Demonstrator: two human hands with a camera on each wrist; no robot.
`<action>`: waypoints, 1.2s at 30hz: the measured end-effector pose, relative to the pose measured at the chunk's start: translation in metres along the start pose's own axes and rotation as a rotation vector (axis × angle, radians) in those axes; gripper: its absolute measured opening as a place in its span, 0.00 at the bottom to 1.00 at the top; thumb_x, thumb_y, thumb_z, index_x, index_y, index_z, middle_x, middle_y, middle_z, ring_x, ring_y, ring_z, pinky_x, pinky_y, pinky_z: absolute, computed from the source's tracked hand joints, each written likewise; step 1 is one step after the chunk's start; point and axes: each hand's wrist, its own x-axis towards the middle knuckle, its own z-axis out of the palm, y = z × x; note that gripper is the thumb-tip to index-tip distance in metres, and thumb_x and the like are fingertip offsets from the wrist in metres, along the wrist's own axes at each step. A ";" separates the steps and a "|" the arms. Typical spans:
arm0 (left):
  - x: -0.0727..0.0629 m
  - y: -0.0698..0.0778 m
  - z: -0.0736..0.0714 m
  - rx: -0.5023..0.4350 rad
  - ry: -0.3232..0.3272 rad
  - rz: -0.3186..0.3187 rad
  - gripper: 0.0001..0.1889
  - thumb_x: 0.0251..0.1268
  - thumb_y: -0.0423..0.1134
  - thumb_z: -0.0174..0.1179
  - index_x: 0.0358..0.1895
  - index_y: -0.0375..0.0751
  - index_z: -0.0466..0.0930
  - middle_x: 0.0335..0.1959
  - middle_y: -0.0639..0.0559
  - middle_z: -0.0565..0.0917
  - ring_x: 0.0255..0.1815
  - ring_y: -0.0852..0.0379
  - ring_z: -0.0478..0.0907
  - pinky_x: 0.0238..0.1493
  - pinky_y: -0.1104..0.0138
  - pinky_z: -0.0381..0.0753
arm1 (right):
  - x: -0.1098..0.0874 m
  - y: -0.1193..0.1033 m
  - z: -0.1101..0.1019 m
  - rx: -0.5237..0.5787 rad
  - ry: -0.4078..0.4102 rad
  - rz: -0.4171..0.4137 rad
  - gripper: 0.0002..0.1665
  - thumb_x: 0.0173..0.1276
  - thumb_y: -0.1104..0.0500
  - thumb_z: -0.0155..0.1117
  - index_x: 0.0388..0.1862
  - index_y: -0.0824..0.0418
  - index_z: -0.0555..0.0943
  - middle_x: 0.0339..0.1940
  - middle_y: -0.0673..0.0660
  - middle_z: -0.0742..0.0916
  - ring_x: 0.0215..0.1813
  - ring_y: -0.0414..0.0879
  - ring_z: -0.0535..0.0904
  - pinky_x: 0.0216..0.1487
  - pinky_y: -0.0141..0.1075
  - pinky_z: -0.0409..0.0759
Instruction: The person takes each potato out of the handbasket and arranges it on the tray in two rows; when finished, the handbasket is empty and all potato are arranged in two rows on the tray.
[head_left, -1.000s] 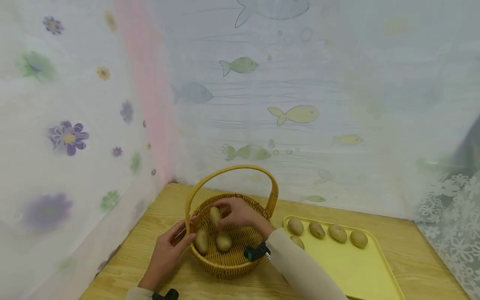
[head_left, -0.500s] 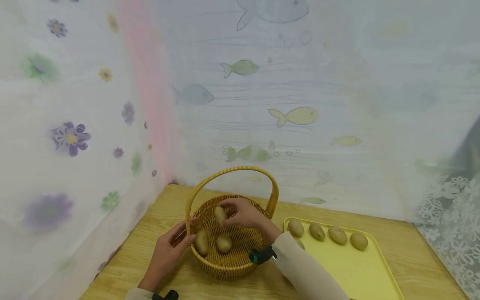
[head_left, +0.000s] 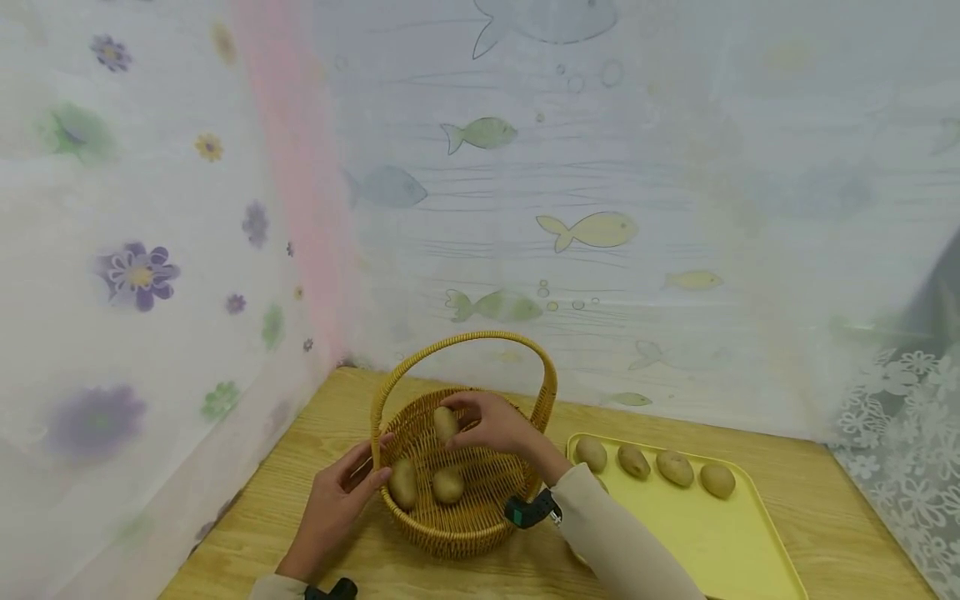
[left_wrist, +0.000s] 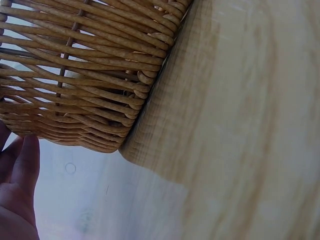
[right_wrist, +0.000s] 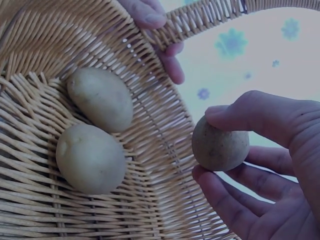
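Note:
A wicker basket (head_left: pixel 453 546) with a tall arched handle (head_left: pixel 483 335) stands on the table. My left hand (head_left: pixel 337 496) holds its left rim at the foot of the handle, thumb on the near side and fingers behind. In the left wrist view, fingertips (left_wrist: pixel 29 155) lie against the woven wall. Over the basket's inside, my right hand (head_left: pixel 495 427) pinches a potato (right_wrist: pixel 220 144) between thumb and fingers. Two more potatoes lie on the basket floor, an oblong one (head_left: pixel 402 483) by the left wall and a rounder one (head_left: pixel 448 486) near the middle.
Right of the basket, a yellow tray (head_left: pixel 712 542) bears several potatoes (head_left: pixel 675 468) along its far edge, one partly behind my right sleeve (head_left: pixel 615 525). A flower-printed sheet (head_left: pixel 150 350) hangs at the left, a fish-printed one (head_left: pixel 480 208) behind the table (head_left: pixel 292 450).
My right hand has drawn slightly to the right over the basket, the potato still in its fingers. The left hand keeps its hold on the basket.

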 end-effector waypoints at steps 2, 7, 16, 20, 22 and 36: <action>0.000 0.000 0.000 0.007 0.003 -0.001 0.24 0.76 0.33 0.64 0.72 0.39 0.76 0.69 0.43 0.78 0.72 0.47 0.71 0.66 0.69 0.76 | -0.001 -0.001 -0.001 0.014 0.005 0.002 0.39 0.63 0.58 0.81 0.72 0.60 0.78 0.67 0.56 0.81 0.58 0.51 0.84 0.53 0.40 0.86; -0.001 0.001 0.000 0.018 0.008 -0.004 0.24 0.76 0.34 0.65 0.72 0.41 0.77 0.69 0.46 0.79 0.72 0.50 0.72 0.65 0.69 0.76 | -0.005 -0.004 -0.002 0.057 0.010 0.009 0.39 0.63 0.59 0.81 0.72 0.61 0.78 0.67 0.57 0.81 0.58 0.52 0.83 0.53 0.41 0.86; 0.000 0.001 0.000 0.002 -0.001 0.011 0.24 0.77 0.33 0.63 0.73 0.38 0.76 0.70 0.40 0.77 0.72 0.45 0.70 0.66 0.68 0.76 | -0.010 -0.009 -0.004 0.098 0.013 0.001 0.38 0.63 0.63 0.80 0.72 0.63 0.77 0.67 0.59 0.80 0.59 0.55 0.83 0.53 0.44 0.86; 0.000 0.001 0.000 0.011 0.002 0.010 0.24 0.76 0.32 0.64 0.72 0.39 0.76 0.69 0.42 0.78 0.72 0.47 0.71 0.66 0.68 0.76 | -0.013 -0.010 -0.004 0.114 0.011 0.009 0.38 0.64 0.63 0.79 0.72 0.64 0.76 0.69 0.59 0.80 0.59 0.55 0.83 0.54 0.44 0.86; -0.001 0.001 0.000 0.014 0.003 0.010 0.24 0.76 0.32 0.64 0.72 0.39 0.76 0.69 0.42 0.78 0.72 0.49 0.71 0.66 0.68 0.76 | -0.015 -0.010 -0.005 0.116 0.010 0.013 0.39 0.64 0.62 0.80 0.73 0.62 0.76 0.69 0.58 0.80 0.59 0.53 0.83 0.54 0.44 0.86; 0.000 0.002 0.000 -0.004 -0.002 0.022 0.24 0.77 0.32 0.63 0.73 0.38 0.76 0.69 0.43 0.78 0.72 0.47 0.71 0.66 0.68 0.76 | -0.024 -0.010 -0.012 0.149 0.019 -0.002 0.39 0.63 0.64 0.80 0.72 0.66 0.76 0.66 0.57 0.82 0.59 0.55 0.83 0.54 0.42 0.86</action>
